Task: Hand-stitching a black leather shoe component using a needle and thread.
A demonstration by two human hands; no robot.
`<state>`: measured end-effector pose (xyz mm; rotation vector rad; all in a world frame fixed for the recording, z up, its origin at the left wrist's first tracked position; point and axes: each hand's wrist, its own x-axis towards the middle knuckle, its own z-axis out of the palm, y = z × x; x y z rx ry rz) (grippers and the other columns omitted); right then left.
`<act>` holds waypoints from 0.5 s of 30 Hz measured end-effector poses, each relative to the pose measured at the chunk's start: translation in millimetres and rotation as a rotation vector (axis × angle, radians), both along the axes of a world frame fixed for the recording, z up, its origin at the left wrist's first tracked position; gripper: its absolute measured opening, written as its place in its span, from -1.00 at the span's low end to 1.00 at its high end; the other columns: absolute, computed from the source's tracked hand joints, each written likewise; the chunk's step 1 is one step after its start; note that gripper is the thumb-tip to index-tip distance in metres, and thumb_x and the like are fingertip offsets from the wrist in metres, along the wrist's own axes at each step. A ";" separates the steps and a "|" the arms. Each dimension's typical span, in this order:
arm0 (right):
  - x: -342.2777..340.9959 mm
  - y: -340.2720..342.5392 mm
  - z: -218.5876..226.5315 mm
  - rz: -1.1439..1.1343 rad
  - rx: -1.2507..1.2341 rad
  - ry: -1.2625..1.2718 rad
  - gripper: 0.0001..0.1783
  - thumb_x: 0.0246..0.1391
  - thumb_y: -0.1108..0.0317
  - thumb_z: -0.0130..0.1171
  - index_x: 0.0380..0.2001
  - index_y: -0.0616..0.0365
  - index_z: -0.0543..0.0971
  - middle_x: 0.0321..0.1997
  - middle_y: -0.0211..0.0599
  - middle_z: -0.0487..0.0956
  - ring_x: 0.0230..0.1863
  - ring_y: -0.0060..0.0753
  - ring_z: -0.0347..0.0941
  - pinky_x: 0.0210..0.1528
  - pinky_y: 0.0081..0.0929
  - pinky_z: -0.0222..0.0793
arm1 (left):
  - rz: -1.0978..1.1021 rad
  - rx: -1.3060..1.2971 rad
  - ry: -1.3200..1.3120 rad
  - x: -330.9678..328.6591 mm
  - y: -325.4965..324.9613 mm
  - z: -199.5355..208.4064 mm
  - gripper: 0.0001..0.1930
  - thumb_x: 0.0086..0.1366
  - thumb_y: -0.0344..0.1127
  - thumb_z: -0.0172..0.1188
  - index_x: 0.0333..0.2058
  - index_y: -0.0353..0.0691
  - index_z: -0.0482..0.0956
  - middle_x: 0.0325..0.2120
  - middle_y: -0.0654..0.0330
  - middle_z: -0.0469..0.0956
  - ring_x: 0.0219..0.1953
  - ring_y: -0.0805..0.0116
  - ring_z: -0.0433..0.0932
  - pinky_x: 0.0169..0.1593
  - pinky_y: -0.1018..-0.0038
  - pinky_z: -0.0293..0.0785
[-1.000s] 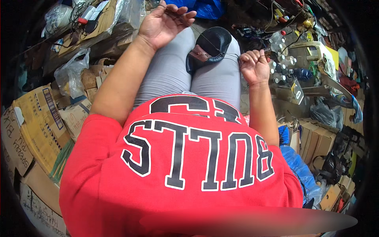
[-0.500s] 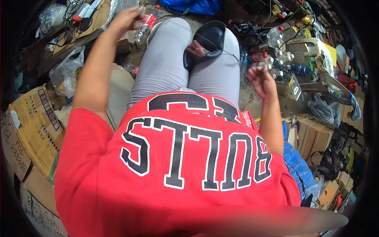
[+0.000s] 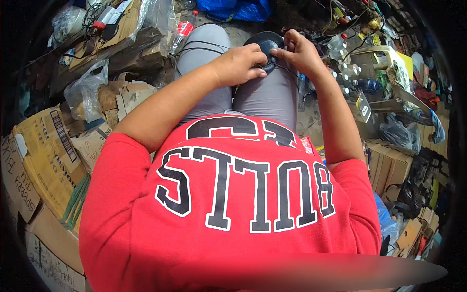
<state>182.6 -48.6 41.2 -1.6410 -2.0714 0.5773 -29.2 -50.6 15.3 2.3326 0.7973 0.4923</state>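
Observation:
A black shoe [image 3: 266, 45] rests on my right thigh, its rounded end showing between my hands. My left hand [image 3: 241, 64] is closed at the shoe's left edge, fingers curled; what they pinch is hidden. From the right, my right hand [image 3: 300, 52] grips the shoe, thumb pressed on its top and the other fingers bent. A thin black cord [image 3: 206, 42] lies in loops across my left thigh. Another dark strand crosses my right thigh below the shoe.
A bottle with a red label [image 3: 184, 29] lies beside my left knee. Several empty bottles [image 3: 348, 73] crowd the right side. Cardboard boxes [image 3: 48, 155] and a clear plastic bag [image 3: 87, 92] are at left. A blue tarp [image 3: 236, 9] lies ahead.
Both hands, spread wide apart before, have come together at the shoe. The shoe has shifted right and turned, and the cord now lies looped over my left thigh.

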 end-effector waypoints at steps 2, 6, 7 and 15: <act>-0.8 1.8 -11.7 -0.111 -0.106 0.064 -0.55 -0.22 0.09 0.37 -0.53 0.23 0.42 -0.51 -0.22 0.45 -0.46 -0.37 0.37 -0.40 -0.45 0.30 | -0.066 -0.034 -0.096 -2.9 8.2 -0.8 -0.74 0.10 -0.23 0.23 -0.28 -0.24 0.51 -0.28 0.12 0.42 -0.27 0.17 0.46 -0.18 0.39 0.39; -2.2 -7.4 -16.6 -0.204 -0.160 0.226 -0.52 -0.19 0.05 0.35 -0.58 0.24 0.40 -0.61 -0.27 0.42 -0.55 -0.48 0.30 -0.47 -0.49 0.26 | -0.055 -0.006 -0.106 -5.1 17.5 3.7 -0.75 0.11 -0.22 0.22 -0.27 -0.23 0.53 -0.28 0.12 0.44 -0.19 0.19 0.43 -0.11 0.38 0.36; -0.9 -12.9 -9.0 -0.177 -0.134 0.141 -0.51 -0.12 -0.01 0.29 -0.54 0.26 0.44 -0.61 -0.32 0.43 -0.53 -0.54 0.30 -0.47 -0.52 0.26 | -0.055 -0.007 -0.106 -4.1 21.0 4.7 -0.75 0.11 -0.22 0.22 -0.27 -0.23 0.53 -0.28 0.12 0.44 -0.19 0.19 0.43 -0.11 0.38 0.36; -0.3 -31.8 4.5 0.028 -0.458 0.330 -0.64 0.10 0.14 0.10 -0.52 0.28 0.46 -0.59 -0.61 0.32 -0.51 -0.73 0.16 -0.47 -0.65 0.14 | 0.133 -0.092 -0.199 39.3 36.2 -16.7 -0.64 0.05 -0.26 0.22 -0.17 -0.21 0.41 -0.18 0.03 0.36 -0.04 0.12 0.34 0.08 0.38 0.25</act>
